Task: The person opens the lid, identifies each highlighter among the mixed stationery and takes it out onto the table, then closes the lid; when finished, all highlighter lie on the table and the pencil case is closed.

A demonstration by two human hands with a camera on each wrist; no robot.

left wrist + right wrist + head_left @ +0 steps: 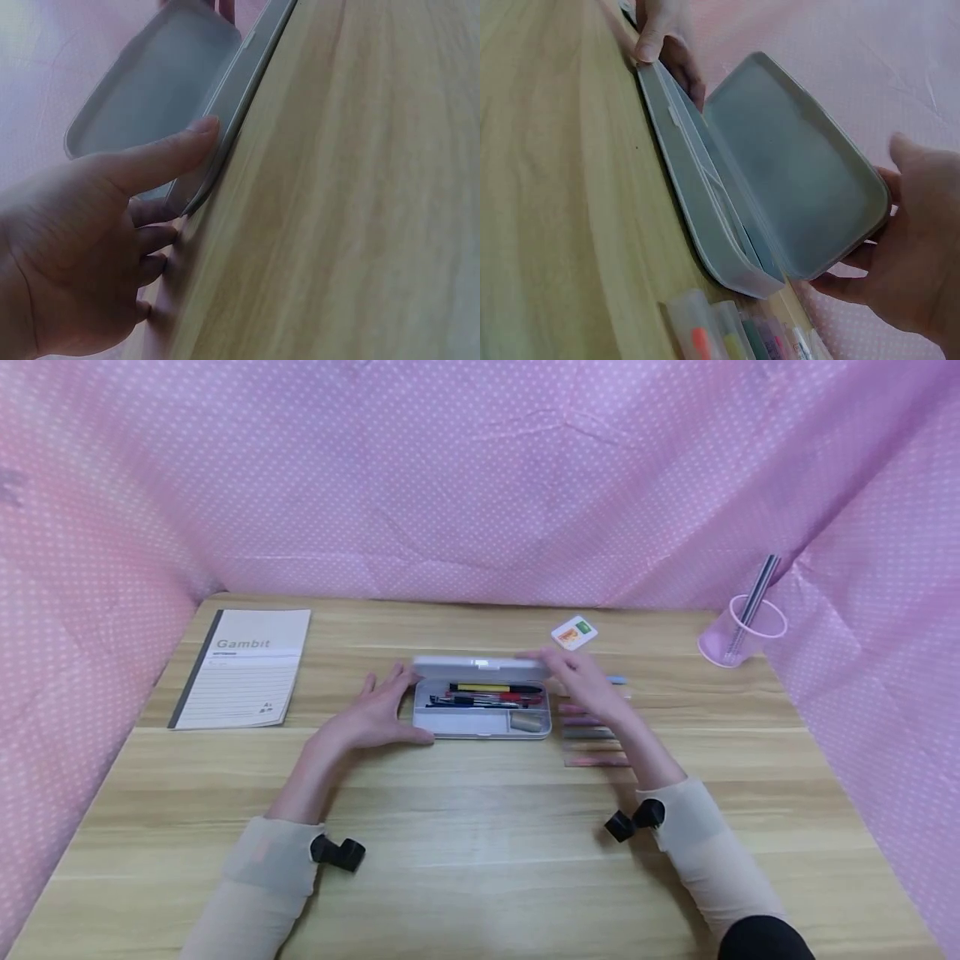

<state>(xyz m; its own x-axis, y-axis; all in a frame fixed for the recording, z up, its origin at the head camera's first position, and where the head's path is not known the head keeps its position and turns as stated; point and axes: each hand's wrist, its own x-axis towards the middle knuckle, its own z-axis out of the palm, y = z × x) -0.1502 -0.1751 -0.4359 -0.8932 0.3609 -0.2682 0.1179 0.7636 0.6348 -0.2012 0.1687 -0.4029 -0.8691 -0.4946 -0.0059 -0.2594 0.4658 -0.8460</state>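
A pale grey pencil case (pixel 465 723) lies on the wooden table with its lid (pixel 787 165) raised. Pens (pixel 495 688) fill its back compartment; a greyish block (pixel 527 721) is in the front right one. My left hand (pixel 378 714) grips the case's left end, thumb (pixel 180 154) on the front wall and fingers round the side. At the lid's right end, my right hand (pixel 588 685) touches it with fingers behind the edge. In the right wrist view, the right thumb (pixel 904 154) stands off the lid.
Several capped coloured pens (pixel 596 745) lie in a row right of the case, partly under my right arm. A small white card-like item (pixel 574 632) lies behind them. A notebook (pixel 243 672) is at left; a pink cup (pixel 723 639) holding dark sticks (pixel 757 589) stands at right.
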